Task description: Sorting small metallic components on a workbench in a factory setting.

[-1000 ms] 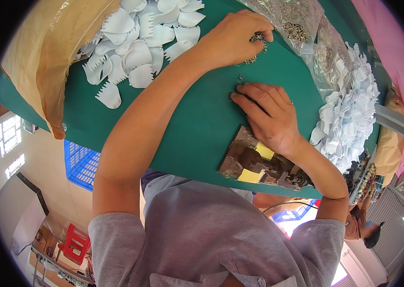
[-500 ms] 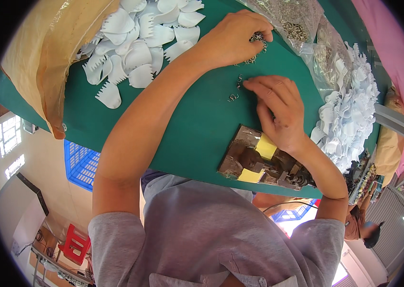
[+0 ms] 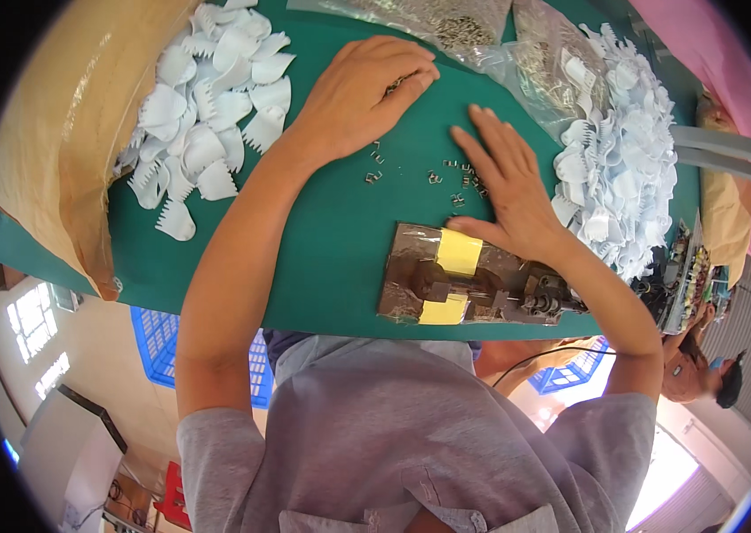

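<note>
My left hand [image 3: 359,99] is curled over the green tabletop, palm down. A few small metal springs [image 3: 397,83] show between its thumb and fingers; the rest of the grip is hidden. My right hand [image 3: 516,188] lies palm down with fingers spread, holding nothing I can see. Beside its fingers are several loose bent metal springs [image 3: 457,199], some partly under the hand. Between the two hands lie a few more springs [image 3: 373,178]. Just below my right hand sits a brown metal fixture [image 3: 411,266] with yellow patches and a small mechanism at its right end.
White toothed plastic pieces [image 3: 206,115] are heaped at the left, beside a brown paper sack [image 3: 64,133]. A larger pile of white pieces [image 3: 619,169] stands at the right. Clear plastic bags of metal springs [image 3: 464,31] lie at the far side. Another person [image 3: 691,369] is at the right.
My left hand has moved left from beside the plastic bag, with springs still in its grip. My right hand has spread its fingers, and more loose springs now show beside it.
</note>
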The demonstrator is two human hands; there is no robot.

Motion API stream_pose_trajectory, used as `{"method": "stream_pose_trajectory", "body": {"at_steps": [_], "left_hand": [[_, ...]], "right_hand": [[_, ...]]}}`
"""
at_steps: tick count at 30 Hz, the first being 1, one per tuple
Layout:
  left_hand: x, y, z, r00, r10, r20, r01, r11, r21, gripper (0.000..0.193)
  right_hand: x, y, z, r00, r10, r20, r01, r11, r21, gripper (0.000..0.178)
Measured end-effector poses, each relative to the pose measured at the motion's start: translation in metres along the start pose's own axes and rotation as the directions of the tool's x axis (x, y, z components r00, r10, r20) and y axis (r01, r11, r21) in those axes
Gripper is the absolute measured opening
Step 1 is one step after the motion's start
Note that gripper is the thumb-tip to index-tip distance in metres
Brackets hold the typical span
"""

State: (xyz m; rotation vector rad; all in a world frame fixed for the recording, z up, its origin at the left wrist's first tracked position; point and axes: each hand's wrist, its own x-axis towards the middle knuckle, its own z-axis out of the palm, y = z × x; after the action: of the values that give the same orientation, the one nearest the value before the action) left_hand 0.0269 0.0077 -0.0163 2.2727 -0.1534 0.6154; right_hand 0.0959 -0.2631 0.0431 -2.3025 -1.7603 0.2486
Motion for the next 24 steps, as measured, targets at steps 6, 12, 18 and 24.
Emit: {"method": "stream_pose_trajectory", "body": {"at_steps": [6,12,18,24], "left_hand": [[-0.012,0.010,-0.010,1.000,-0.009,-0.009,0.010,0.994,0.110,0.033],[-0.020,0.016,-0.015,0.991,-0.122,-0.054,0.132,0.955,0.268,0.056],[-0.009,0.016,-0.013,0.991,-0.117,0.066,0.098,0.965,0.245,0.045],[-0.021,0.047,-0.008,0.981,-0.007,0.194,-0.011,0.995,0.096,0.041]], "right_hand": [[0.068,-0.009,0.038,0.975,-0.088,-0.205,0.109,0.990,0.093,0.075],[0.055,0.003,0.014,0.866,0.203,-0.457,0.053,0.871,0.488,0.026],[0.011,0.003,0.007,0.901,0.382,-0.205,-0.216,0.805,0.552,0.029],[0.024,0.008,0.010,0.898,0.438,-0.030,-0.180,0.430,0.885,0.028]]}}
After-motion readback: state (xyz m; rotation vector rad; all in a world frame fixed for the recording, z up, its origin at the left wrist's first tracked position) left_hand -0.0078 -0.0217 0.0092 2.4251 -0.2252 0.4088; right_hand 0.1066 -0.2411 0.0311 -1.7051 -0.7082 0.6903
